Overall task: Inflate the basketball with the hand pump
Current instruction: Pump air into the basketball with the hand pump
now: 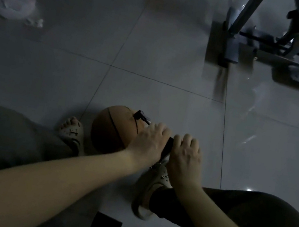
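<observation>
Right hand (185, 156) and left hand (148, 143) both grip the black hand pump (168, 146). Its far end meets the basketball (110, 128), which sits on the tiled floor (153, 64) between sandals (72, 135). Likely mid-pumping; fullness unclear.

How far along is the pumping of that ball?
Done: the basketball sits between the feet and the pump reaches it. In hand: the left hand and right hand grip the pump. Left: pumping; the ball's firmness can't be judged.
</observation>
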Action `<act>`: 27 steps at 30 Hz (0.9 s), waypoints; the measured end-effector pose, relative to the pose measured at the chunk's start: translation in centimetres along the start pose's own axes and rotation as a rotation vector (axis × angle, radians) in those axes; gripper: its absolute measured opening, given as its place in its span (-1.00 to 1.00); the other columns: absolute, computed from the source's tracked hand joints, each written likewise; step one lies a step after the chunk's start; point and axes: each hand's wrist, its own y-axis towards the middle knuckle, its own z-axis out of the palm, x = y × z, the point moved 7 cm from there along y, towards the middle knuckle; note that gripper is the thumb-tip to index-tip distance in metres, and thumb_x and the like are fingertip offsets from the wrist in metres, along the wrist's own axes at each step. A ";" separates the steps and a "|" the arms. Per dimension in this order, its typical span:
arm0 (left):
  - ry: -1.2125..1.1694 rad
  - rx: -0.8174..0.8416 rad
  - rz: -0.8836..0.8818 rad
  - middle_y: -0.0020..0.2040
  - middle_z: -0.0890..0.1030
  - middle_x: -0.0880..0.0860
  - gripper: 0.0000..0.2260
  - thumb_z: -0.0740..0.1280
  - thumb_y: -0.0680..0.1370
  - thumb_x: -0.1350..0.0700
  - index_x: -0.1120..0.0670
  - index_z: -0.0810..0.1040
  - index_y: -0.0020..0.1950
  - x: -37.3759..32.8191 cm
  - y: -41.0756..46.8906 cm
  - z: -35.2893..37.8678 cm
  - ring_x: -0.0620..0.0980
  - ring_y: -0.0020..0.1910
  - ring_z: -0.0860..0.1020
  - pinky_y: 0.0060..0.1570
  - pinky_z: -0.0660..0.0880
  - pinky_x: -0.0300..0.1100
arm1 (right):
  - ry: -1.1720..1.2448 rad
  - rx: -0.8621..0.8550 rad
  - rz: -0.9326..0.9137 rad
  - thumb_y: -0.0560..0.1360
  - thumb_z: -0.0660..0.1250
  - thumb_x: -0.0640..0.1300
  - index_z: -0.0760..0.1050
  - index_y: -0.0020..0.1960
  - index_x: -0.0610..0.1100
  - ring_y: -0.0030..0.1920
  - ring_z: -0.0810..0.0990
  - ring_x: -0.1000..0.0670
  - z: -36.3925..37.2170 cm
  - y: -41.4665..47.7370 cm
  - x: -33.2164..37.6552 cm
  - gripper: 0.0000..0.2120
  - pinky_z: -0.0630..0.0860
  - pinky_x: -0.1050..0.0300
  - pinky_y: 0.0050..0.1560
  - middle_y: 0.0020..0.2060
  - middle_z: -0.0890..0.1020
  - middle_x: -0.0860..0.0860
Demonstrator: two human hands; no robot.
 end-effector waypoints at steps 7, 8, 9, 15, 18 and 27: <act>0.055 0.137 -0.082 0.17 0.44 0.20 -0.81 0.23 0.59 0.15 0.15 0.38 0.18 1.8 -0.4 6.8 0.13 0.03 0.46 -0.01 0.46 -0.06 | -0.011 0.155 0.030 0.43 0.33 -0.17 0.45 0.00 -0.15 -0.20 0.39 -0.11 5.8 0.0 -0.1 -0.83 0.41 0.03 -0.26 -0.13 0.44 -0.13; 0.066 0.154 -0.082 0.16 0.43 0.20 -0.82 0.23 0.59 0.15 0.14 0.37 0.18 1.8 -0.5 7.6 0.13 0.04 0.46 -0.01 0.45 -0.06 | -0.017 0.188 0.040 0.43 0.37 -0.17 0.45 0.00 -0.16 -0.20 0.39 -0.12 6.4 -0.1 -0.1 -0.82 0.40 0.03 -0.27 -0.13 0.44 -0.14; 0.076 0.157 -0.077 0.15 0.43 0.20 -0.82 0.23 0.60 0.15 0.14 0.36 0.18 1.8 -0.6 8.1 0.14 0.05 0.47 -0.01 0.46 -0.05 | -0.030 0.219 0.043 0.43 0.37 -0.17 0.44 0.01 -0.15 -0.20 0.40 -0.12 7.3 -0.1 0.0 -0.81 0.41 0.02 -0.26 -0.12 0.44 -0.14; 0.104 0.187 -0.056 0.14 0.42 0.18 -0.85 0.16 0.63 0.14 0.13 0.34 0.19 1.7 -0.4 8.2 0.10 0.00 0.46 -0.03 0.44 -0.09 | -0.079 0.355 0.040 0.54 0.26 -0.10 0.33 0.15 -0.12 -0.03 0.42 -0.11 8.1 0.0 0.2 -0.78 0.40 0.05 -0.11 0.04 0.41 -0.13; 0.117 0.232 -0.070 0.17 0.43 0.17 -0.84 0.12 0.66 0.14 0.12 0.34 0.22 1.6 -0.2 6.8 0.11 0.08 0.48 0.02 0.48 -0.08 | -0.054 0.427 0.027 0.58 0.22 -0.12 0.31 0.23 -0.14 0.10 0.45 -0.14 6.3 0.3 0.3 -0.75 0.43 0.04 -0.03 0.13 0.44 -0.13; -0.036 0.115 -0.012 -0.01 0.53 0.05 -0.89 0.24 0.57 0.12 0.04 0.42 0.08 2.1 2.7 -5.9 0.10 -0.07 0.53 -0.15 0.46 -0.04 | 0.105 0.317 -0.038 0.52 0.27 -0.19 0.40 0.02 -0.09 -0.15 0.54 -0.13 -7.9 4.2 -1.0 -0.90 0.55 -0.06 -0.18 -0.08 0.55 -0.07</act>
